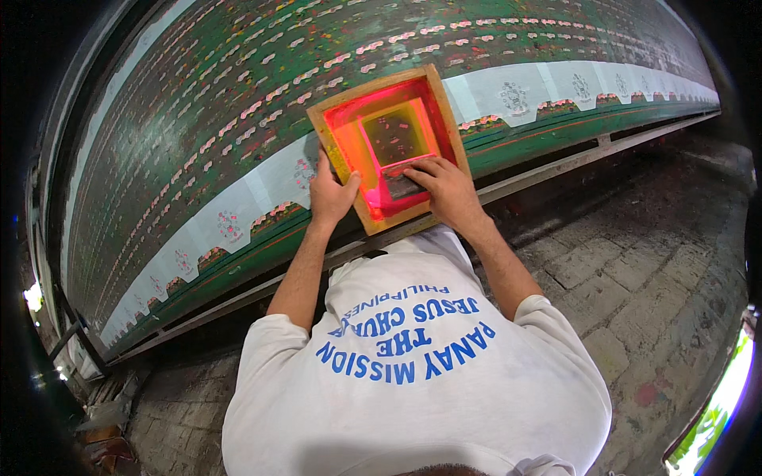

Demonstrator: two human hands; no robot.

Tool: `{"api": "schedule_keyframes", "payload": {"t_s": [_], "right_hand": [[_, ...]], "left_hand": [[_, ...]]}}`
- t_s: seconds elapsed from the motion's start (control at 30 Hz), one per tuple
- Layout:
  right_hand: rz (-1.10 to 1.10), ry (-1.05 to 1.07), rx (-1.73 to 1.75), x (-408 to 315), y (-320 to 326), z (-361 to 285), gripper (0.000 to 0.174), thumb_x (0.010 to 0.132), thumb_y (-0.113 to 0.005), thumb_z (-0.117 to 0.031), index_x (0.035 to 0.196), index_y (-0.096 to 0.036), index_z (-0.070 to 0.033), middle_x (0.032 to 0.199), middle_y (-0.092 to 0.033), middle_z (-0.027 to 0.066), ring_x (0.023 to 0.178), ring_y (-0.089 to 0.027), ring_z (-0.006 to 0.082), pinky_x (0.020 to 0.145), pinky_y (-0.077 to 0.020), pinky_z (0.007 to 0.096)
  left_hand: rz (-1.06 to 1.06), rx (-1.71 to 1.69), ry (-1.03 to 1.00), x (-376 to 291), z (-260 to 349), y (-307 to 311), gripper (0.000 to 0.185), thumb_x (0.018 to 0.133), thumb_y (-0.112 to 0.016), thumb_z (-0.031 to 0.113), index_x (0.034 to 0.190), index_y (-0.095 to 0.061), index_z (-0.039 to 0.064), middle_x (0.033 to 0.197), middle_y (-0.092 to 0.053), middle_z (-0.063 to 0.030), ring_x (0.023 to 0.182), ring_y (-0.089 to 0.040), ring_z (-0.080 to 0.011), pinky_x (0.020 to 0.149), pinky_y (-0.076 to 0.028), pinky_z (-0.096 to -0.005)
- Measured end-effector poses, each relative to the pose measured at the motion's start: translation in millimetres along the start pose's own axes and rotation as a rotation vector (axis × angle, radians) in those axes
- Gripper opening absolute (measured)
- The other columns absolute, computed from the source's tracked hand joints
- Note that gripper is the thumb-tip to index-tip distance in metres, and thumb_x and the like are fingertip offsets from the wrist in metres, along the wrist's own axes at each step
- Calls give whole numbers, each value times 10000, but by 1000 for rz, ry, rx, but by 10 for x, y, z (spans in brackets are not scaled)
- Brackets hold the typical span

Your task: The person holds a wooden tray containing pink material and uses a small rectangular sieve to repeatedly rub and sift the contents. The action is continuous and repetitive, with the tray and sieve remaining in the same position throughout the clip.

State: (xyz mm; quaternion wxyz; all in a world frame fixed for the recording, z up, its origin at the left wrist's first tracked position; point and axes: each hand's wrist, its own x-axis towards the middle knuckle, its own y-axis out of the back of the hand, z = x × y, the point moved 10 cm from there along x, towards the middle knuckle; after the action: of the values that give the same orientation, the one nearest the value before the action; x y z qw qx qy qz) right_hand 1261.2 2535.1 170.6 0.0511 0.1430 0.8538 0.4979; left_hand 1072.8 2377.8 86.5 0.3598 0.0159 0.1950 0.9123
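A wooden-framed printing screen, its inside stained pink, orange and yellow, lies tilted over the edge of a long green table. My left hand grips the frame's left side, thumb on top. My right hand is inside the frame, its fingers on a dark squeegee at the near end of the mesh. White fabric pieces run along the table's near edge on both sides of the frame. Those on the left bear pink and dark printed marks; those on the right show dark marks. What lies under the frame is hidden.
The long green table, spotted with paint and rows of pale marks, curves across the view. A metal rail follows its near edge. Below is a paved floor. Assorted items lie at the lower left.
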Motion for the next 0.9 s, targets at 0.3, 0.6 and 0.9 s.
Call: {"api": "schedule_keyframes", "payload": {"t_s": [0.3,0.6,0.9], "right_hand": [[-43,21,0,-131,226,568,597,811,-796,10,1395,-761,-111,1436,-716,87,1338,-660,326,1128,-580,441],[-151,15,51,-106,154,644,624,804,-815,28,1403,-760,-141,1394,-726,84,1308,-677,332,1102,-590,454],[-119,46,62,1161,263,863,410,906,-727,-28,1295,-809,-127,1185,-772,123,1167,-737,363,988,-622,509]], "left_hand": [[-48,46,95,235,-58,-607,933,953,-798,211,1746,-334,48,1116,-863,-172,953,-860,-263,832,-673,-387],[-23,-21,108,216,-201,-613,865,970,-794,187,1718,-389,27,1135,-861,-145,940,-847,-215,832,-654,-350],[7,41,89,236,-142,-603,873,968,-796,196,1716,-389,1,1261,-842,-174,1132,-834,-252,967,-644,-380]]}}
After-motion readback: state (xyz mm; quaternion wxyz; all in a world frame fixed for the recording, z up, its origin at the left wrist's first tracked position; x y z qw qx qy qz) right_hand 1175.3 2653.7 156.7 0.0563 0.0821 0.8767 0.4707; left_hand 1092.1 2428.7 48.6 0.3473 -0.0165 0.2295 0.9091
